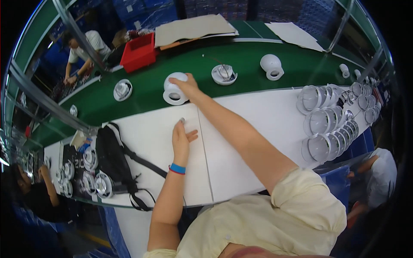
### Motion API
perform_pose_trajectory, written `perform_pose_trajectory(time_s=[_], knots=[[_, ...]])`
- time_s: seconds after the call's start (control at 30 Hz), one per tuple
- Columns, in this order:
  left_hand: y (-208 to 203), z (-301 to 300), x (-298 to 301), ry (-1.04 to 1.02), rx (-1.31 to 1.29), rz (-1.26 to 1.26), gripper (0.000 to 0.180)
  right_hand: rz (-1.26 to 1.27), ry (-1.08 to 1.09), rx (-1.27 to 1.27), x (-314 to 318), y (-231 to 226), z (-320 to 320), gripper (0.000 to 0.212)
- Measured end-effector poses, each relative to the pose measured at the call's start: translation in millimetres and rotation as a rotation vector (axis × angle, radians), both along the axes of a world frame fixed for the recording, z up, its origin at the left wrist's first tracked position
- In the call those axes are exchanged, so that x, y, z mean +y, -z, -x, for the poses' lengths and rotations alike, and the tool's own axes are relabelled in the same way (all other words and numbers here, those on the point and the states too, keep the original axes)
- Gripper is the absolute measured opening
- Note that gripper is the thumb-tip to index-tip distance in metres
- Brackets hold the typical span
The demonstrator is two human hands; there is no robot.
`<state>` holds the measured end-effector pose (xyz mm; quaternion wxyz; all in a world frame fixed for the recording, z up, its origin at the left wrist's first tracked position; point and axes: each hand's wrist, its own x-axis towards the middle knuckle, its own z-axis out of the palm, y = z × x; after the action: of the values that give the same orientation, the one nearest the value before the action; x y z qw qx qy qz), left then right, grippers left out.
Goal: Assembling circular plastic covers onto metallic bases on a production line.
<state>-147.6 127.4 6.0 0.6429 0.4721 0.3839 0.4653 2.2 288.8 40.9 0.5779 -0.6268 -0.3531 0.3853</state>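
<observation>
The long green belt (148, 86) carries work at mixed stages, so I judge the batch to be partway through. Along its near side, the white flat-topped desk (234, 174) holds a black fabric bag with straps (112, 152) on the left and, on the right, nested rows of clear, round, cup-like pieces (320, 120), apparently waiting to be used. Silver-and-white round pieces (103, 185) lie beside the bag, seemingly in reserve too. The right hand (186, 86) has its grip closed over the top of a white, rounded housing with a ringed opening (171, 89), which sits at the belt's near edge; a similar white globe-shaped housing (270, 63) stands farther right, untouched. Between them, a white round bowl with exposed wires (223, 77) looks unfinished, as does a white bowl with silvery contents (122, 90) to the left. The left hand (180, 139) hovers over the desk, a tiny grey piece (182, 120) at its fingertips; whether its grip is closed on that I cannot tell.
</observation>
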Motion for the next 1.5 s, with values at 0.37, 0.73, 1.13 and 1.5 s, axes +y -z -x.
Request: perform_pose_trajectory(time_s=[0.37,0.73,1.13,1.5], knots=[[13.8,18.1,-9.2,0.097,0.287,-0.423,0.043,-0.560,-0.114,-0.492,-78.5,2.4,-59.4,0.036],[3.7,-1.3,-22.2,0.227,0.416,-0.615,0.042,0.371,-0.284,-0.275,-62.4,-38.6,-258.4,0.021],[-71.5,-69.6,-82.9,-0.241,-0.143,-0.527,0.059,0.162,-0.334,0.139,-260.7,12.4,-53.6,0.034],[-73.6,-68.0,-89.3,-0.339,0.197,-0.928,0.027,0.645,0.497,-1.548,-491.2,-92.2,-190.5,0.044]])
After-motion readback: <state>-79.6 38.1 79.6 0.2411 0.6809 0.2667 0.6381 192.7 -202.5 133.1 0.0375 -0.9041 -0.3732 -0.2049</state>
